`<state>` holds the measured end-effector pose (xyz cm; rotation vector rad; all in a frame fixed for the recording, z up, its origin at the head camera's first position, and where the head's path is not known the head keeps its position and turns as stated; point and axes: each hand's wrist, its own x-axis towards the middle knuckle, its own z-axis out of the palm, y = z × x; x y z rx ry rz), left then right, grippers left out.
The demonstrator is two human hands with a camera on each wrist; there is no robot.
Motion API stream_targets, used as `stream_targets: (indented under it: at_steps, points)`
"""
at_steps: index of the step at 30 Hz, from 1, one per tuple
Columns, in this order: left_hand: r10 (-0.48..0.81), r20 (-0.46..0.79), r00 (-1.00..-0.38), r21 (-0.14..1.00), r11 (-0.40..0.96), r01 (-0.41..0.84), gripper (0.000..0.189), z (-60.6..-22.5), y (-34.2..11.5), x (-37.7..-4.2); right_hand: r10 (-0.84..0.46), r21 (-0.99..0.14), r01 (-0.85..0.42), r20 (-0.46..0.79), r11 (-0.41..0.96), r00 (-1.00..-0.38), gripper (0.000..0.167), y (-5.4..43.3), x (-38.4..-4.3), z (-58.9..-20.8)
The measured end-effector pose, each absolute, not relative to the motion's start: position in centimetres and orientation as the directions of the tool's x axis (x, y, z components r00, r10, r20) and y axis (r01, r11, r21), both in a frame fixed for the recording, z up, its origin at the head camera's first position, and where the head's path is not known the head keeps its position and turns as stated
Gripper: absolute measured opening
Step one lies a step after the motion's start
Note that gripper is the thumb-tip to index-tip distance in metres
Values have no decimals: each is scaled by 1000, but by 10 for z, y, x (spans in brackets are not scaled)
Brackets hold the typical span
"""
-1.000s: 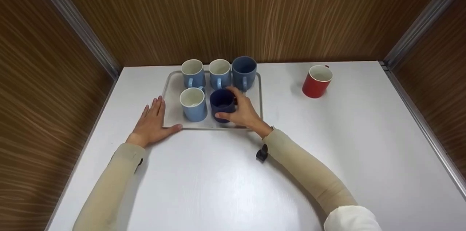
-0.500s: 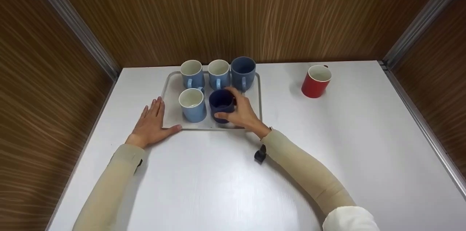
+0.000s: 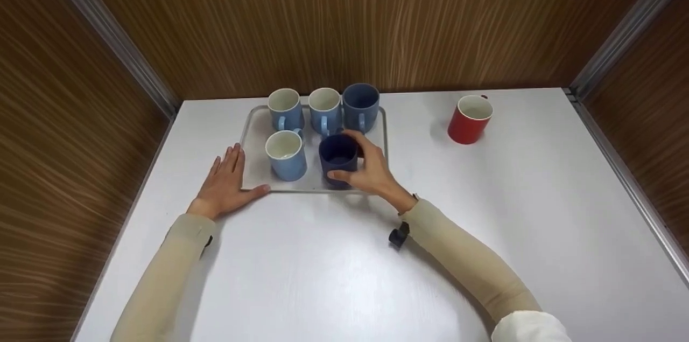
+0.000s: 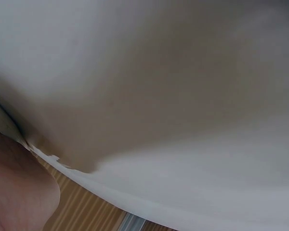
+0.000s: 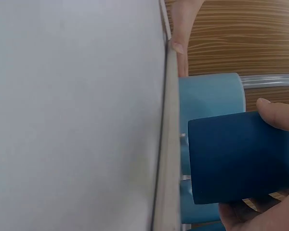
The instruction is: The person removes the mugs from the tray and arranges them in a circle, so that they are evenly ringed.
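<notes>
My right hand (image 3: 371,169) grips a dark navy mug (image 3: 339,161) at the front right of the grey tray (image 3: 253,169), thumb at the front and fingers round its far right side. In the right wrist view the navy mug (image 5: 241,159) tilts slightly, its base a little above the tray rim (image 5: 169,144). With fingers straight, my left hand (image 3: 220,186) rests at the tray's front left corner, its thumb along the front rim. Beside the navy mug stands a light blue mug (image 3: 288,161). Only the base of the left hand (image 4: 19,187) shows in the left wrist view.
Along the tray's back stand two light blue mugs, one left (image 3: 288,116) and one in the middle (image 3: 327,116), and a slate-blue mug (image 3: 361,107). A red mug (image 3: 468,125) stands right on the white table (image 3: 323,266). Wood-grain panels (image 3: 344,24) enclose it.
My right hand has shifted the navy mug a little to the right and toward the front, widening the gap to the light blue mug beside it. The left hand has stayed at the tray corner.
</notes>
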<state>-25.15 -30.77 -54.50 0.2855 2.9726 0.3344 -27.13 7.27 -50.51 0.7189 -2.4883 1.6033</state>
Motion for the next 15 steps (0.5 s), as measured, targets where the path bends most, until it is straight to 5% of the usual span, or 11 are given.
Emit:
stream_targets:
  at_steps: [15]
  points:
    - [221,-86,-971,247,949,195,128,-545,-309,-249,-355,-833,-467,358,297,-864,86,123,-244,-484]
